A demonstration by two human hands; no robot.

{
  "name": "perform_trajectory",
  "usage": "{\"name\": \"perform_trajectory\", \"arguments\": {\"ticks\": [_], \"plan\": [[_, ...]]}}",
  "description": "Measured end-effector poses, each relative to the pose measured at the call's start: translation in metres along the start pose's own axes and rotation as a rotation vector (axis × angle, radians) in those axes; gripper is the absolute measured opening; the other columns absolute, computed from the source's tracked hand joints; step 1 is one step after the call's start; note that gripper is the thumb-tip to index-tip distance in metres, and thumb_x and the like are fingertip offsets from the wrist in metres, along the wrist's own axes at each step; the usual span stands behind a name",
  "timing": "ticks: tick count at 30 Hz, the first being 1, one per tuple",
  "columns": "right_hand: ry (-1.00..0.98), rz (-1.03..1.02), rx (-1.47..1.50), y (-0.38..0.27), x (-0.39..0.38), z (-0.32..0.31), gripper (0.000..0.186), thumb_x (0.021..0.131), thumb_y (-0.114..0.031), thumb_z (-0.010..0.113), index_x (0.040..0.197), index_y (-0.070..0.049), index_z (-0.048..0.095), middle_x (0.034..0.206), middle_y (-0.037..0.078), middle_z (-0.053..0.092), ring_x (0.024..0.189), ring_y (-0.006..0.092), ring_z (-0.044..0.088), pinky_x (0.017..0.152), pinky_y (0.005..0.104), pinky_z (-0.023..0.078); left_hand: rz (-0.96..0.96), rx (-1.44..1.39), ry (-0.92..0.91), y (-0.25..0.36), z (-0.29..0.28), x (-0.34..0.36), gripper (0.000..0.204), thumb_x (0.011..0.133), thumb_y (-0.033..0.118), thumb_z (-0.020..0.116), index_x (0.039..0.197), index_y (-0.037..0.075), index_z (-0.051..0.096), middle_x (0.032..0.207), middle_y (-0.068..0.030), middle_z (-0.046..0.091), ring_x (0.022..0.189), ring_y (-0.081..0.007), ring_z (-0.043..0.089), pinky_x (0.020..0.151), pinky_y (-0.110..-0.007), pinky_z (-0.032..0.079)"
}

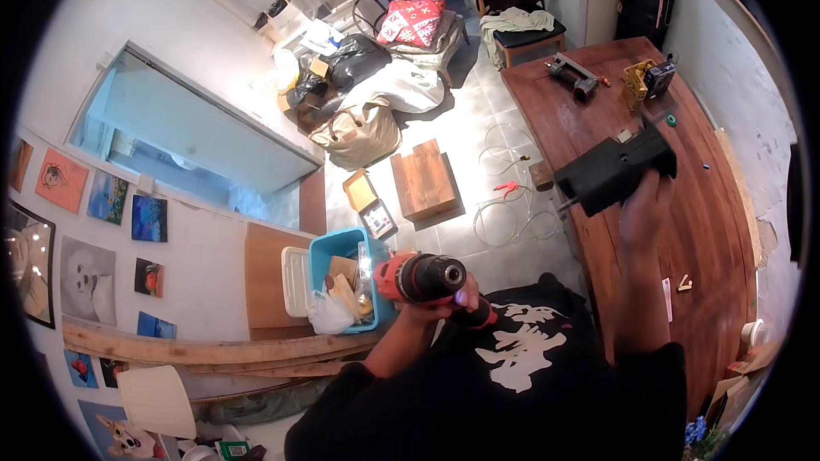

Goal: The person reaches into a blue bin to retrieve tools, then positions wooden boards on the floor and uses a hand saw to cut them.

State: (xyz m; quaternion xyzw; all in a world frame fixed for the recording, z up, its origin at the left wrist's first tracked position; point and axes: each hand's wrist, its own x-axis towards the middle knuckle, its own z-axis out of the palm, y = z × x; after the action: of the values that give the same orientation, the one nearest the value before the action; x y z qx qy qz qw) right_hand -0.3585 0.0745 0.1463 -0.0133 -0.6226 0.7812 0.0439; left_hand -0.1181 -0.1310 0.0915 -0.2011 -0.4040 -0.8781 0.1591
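Observation:
My left hand is wrapped round the grip of a red and black cordless drill, held in front of my body with its empty-looking chuck facing up. Over the left edge of the wooden table, my right hand grips a black boxy plastic thing with a round hole in its side; its exact kind I cannot make out. A thin metal tip shows at its left end. My right fingers are partly hidden behind it.
At the table's far end lie a caulking-gun-like tool and a yellow box. On the floor are a wooden box, red-handled pliers, looped cable and a blue bin. Bags are heaped farther off.

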Motion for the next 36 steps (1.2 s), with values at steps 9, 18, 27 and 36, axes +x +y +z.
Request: {"name": "perform_trajectory", "arguments": {"ticks": [9, 18, 27, 36], "plan": [[0.002, 0.324, -1.254, 0.225, 0.111, -0.164, 0.065, 0.098, -0.048, 0.045, 0.107, 0.011, 0.071, 0.107, 0.033, 0.07, 0.107, 0.0468, 0.067, 0.096, 0.0508, 0.05, -0.106, 0.038, -0.061, -0.012, 0.011, 0.029, 0.022, 0.081, 0.012, 0.082, 0.094, 0.001, 0.068, 0.086, -0.0109, 0.068, 0.081, -0.0261, 0.07, 0.071, -0.035, 0.056], [0.054, 0.473, -0.651, 0.238, 0.115, -0.159, 0.056, 0.097, -0.041, 0.049, 0.076, 0.008, 0.067, 0.066, 0.016, 0.066, 0.055, 0.0254, 0.065, 0.055, 0.0394, 0.052, -0.284, 0.224, 0.128, -0.057, 0.021, 0.035, 0.046, 0.08, 0.021, 0.086, 0.116, 0.002, 0.064, 0.099, -0.0086, 0.066, 0.092, -0.0236, 0.066, 0.079, -0.036, 0.052], [-0.052, 0.606, -0.935, 0.286, 0.155, -0.202, 0.064, 0.097, -0.047, 0.044, 0.108, 0.009, 0.071, 0.115, 0.032, 0.069, 0.113, 0.0451, 0.065, 0.101, 0.0505, 0.048, -0.437, 0.312, 0.464, -0.12, 0.034, 0.044, 0.044, 0.081, 0.016, 0.076, 0.118, -0.003, 0.061, 0.108, -0.0148, 0.066, 0.09, -0.0233, 0.064, 0.081, -0.035, 0.052], [-0.104, 0.761, -0.981, 0.335, 0.156, -0.226, 0.062, 0.098, -0.046, 0.046, 0.113, 0.01, 0.069, 0.118, 0.034, 0.067, 0.117, 0.0447, 0.063, 0.103, 0.0492, 0.047, -0.731, 0.417, 0.651, -0.205, -0.016, 0.017, 0.038, 0.083, 0.006, 0.077, 0.119, 0.002, 0.065, 0.108, -0.0111, 0.07, 0.103, -0.0275, 0.07, 0.086, -0.037, 0.056]]}}
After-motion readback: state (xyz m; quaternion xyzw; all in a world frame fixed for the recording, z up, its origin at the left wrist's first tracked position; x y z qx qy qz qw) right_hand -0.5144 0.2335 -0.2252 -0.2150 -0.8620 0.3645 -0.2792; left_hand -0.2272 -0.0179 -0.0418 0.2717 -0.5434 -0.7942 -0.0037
